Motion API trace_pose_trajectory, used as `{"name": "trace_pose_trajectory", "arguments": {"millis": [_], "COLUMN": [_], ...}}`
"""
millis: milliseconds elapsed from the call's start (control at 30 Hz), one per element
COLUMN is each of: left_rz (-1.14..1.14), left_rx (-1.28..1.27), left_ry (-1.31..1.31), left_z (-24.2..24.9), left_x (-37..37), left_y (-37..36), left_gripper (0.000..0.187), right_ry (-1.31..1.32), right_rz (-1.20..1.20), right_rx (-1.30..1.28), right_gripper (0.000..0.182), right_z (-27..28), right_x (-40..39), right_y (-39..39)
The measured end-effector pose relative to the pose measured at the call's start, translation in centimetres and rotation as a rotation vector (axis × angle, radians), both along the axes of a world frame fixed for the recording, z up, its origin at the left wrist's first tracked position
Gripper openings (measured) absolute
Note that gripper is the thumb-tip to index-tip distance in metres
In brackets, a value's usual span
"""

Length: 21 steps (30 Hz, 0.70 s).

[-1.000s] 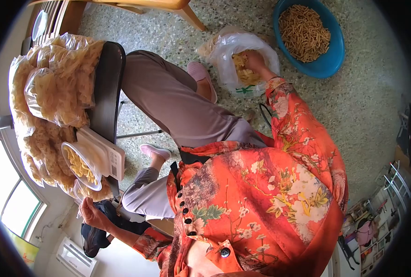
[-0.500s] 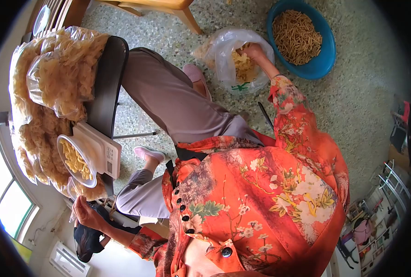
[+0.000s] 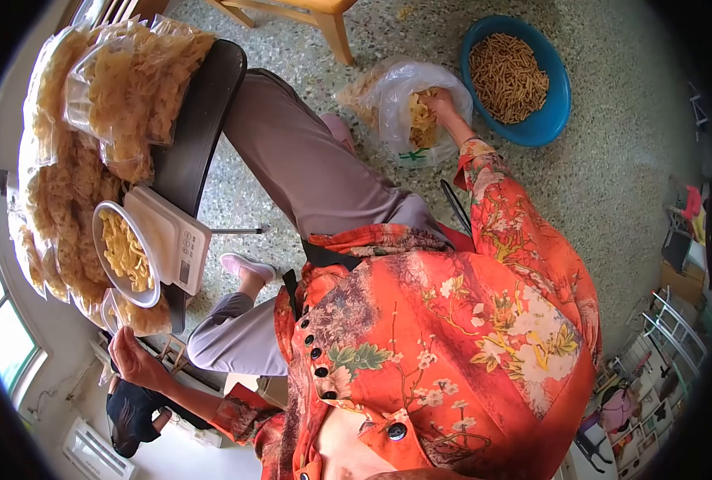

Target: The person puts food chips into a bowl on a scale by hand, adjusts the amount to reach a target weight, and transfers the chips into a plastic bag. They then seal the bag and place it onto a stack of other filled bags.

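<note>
My right hand (image 3: 442, 106) reaches into a clear plastic bag (image 3: 400, 80) on the floor, its fingers closed around yellow dried pieces (image 3: 421, 124); the fingertips are partly hidden among them. Raised beside the table, my left hand (image 3: 136, 364) has its fingers curled together at the edge of a small clear bag (image 3: 116, 308). Close to that hand, a white bowl (image 3: 145, 298) of yellow curled pieces (image 3: 124, 252) rests on a white digital scale (image 3: 181, 240).
Filled clear bags (image 3: 124, 96) are piled on the dark table (image 3: 200, 104). A blue basin (image 3: 560, 96) of brown stick-shaped pieces (image 3: 509, 78) stands on the speckled floor beside the open bag. A wooden chair (image 3: 336, 36) is nearby. Another person (image 3: 136, 412) in black is in the background.
My right hand has shifted slightly down within the bag. My left hand stays near the small clear bag. The whole view has tilted a little.
</note>
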<state>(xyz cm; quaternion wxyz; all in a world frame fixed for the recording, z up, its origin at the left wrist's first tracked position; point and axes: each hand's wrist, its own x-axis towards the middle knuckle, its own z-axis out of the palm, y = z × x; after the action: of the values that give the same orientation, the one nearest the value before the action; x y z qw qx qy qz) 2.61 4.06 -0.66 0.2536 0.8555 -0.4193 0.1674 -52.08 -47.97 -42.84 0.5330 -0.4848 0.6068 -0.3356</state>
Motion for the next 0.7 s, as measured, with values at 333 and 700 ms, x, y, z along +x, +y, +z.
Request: {"name": "trace_pose_trajectory", "arguments": {"millis": [333, 700], "left_rz": [0.017, 0.007], "left_rx": [-0.025, -0.054], "left_ry": [-0.044, -0.102], "left_z": [0.1, -0.4], "left_x": [-0.4, 0.7], "left_y": [-0.7, -0.5], "left_gripper": [0.013, 0.014], "right_ry": [-0.107, -0.429], "right_rz": [-0.217, -0.450], "right_rx": [0.211, 0.403], "right_gripper": [0.036, 0.026], "right_z": [2.9, 4.0], "right_x": [2.0, -0.7], "right_y": [1.2, 2.2]}}
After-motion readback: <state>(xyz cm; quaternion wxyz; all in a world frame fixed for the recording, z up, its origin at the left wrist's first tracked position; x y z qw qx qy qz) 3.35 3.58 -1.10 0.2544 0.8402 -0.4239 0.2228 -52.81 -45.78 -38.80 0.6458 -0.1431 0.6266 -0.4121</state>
